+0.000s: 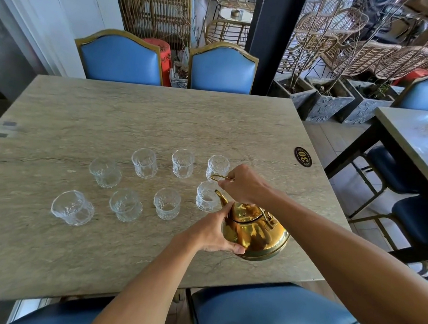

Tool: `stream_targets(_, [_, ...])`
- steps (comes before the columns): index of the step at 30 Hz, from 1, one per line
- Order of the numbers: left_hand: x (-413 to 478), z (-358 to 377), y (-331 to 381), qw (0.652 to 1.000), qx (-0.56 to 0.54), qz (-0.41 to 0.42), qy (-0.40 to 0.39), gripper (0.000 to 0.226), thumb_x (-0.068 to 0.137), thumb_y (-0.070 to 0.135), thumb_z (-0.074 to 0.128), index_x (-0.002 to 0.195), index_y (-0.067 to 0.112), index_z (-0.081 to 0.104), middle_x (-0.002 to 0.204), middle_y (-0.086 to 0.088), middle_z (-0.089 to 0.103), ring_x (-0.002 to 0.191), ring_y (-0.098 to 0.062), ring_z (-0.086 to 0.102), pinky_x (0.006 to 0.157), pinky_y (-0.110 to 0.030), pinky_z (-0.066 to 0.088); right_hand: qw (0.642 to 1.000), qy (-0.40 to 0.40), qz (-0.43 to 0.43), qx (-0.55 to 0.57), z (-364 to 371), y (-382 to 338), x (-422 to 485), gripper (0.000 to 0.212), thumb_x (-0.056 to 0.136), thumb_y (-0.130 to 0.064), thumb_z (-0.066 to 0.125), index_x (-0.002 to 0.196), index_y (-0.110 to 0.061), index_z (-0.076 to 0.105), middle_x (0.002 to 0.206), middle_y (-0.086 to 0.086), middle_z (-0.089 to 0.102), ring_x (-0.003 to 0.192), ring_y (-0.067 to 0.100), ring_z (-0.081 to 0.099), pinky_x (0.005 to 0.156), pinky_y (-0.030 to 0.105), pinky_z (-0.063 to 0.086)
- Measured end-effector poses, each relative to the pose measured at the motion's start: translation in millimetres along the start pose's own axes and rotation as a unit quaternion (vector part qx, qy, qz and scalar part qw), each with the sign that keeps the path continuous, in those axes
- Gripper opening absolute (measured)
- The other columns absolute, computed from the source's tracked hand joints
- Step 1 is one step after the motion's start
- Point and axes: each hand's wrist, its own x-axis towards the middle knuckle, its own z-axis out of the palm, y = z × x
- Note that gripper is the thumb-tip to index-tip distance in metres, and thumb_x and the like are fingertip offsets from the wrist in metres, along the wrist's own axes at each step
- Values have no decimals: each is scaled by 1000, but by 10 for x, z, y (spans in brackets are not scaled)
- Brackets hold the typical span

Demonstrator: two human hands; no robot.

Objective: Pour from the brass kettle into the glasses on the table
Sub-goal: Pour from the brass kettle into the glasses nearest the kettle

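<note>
Two hands share the work. Fingers of the right hand (244, 185) are curled tight round the thin brass wire handle (220, 177), which is swung forward above the lid. The left hand (213, 232) cups the left flank of the round, shiny brass kettle (256, 234), thumb low under the belly and fingers wrapped up by the shoulder.

We see the kettle tipped forward and leftward over the grey stone-look table (136, 113); whether its base rests there we cannot tell. Its short curved spout (220, 196) points away from us along the kettle's long axis and sits just at the rim of the rightmost near-row glass (206, 197). This is one of eight clear faceted glasses (167, 204) standing in two rows. Whether anything is in it we cannot tell.

We judge that the pour turns on this line: spout over rim, right hand lifting, left hand steering. The other glasses lie leftward, nearer the left hand.
</note>
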Motion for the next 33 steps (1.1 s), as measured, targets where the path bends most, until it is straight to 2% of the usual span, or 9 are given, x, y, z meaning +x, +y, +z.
stream_targets(7, [-15, -10, 7, 1000, 5, 2, -5, 126, 63, 47, 100, 164, 33, 25, 155, -1, 57, 146, -24, 50, 123, -39, 36, 1000, -2, 5, -5, 8, -17, 6, 32, 97, -33, 59, 75, -11, 62, 60, 2, 45, 49, 16, 38, 44, 23, 26])
stream_targets(11, [-17, -17, 3, 1000, 6, -2, -6, 130, 59, 55, 97, 164, 35, 24, 155, -1, 57, 146, -25, 50, 124, -42, 37, 1000, -6, 9, -3, 6, -27, 7, 31, 97, -33, 60, 76, -11, 61, 64, 3, 46, 50, 17, 39, 45, 23, 26])
stream_targets(15, [-18, -14, 19, 1000, 4, -1, -10, 126, 65, 47, 100, 164, 33, 23, 156, -2, 56, 147, -23, 49, 121, -34, 34, 1000, -7, 10, -5, 2, -27, 3, 33, 97, -34, 60, 73, -11, 59, 60, 2, 44, 48, 16, 37, 45, 23, 26])
stream_targets(18, [-12, -14, 21, 1000, 6, 0, -10, 130, 61, 53, 98, 165, 33, 23, 156, -2, 56, 147, -25, 49, 124, -38, 35, 1000, -7, 10, -9, -5, -26, -3, 34, 98, -34, 60, 73, -11, 58, 58, 1, 42, 47, 15, 36, 44, 22, 25])
stream_targets(22, [-22, -16, 37, 1000, 9, -4, -12, 128, 65, 46, 100, 166, 33, 21, 158, -2, 54, 148, -25, 48, 124, -38, 34, 1000, -7, 9, -6, -1, -28, 6, 32, 98, -33, 60, 75, -10, 59, 61, 2, 44, 49, 15, 37, 44, 22, 26])
stream_targets(27, [-17, -27, 46, 1000, 19, -8, -13, 128, 63, 51, 99, 164, 35, 21, 156, -2, 56, 147, -26, 50, 124, -44, 36, 1000, -6, 5, 0, -12, -16, -5, 32, 98, -30, 59, 73, -9, 57, 57, 0, 39, 46, 14, 34, 43, 21, 24])
stream_targets(33, [-22, -15, 79, 1000, 23, -12, -9, 122, 66, 47, 99, 163, 35, 25, 155, -1, 56, 145, -25, 50, 122, -42, 37, 1000, -4, -2, 17, -29, 31, -23, 31, 98, -30, 59, 75, -9, 61, 55, 0, 40, 44, 14, 35, 43, 20, 25])
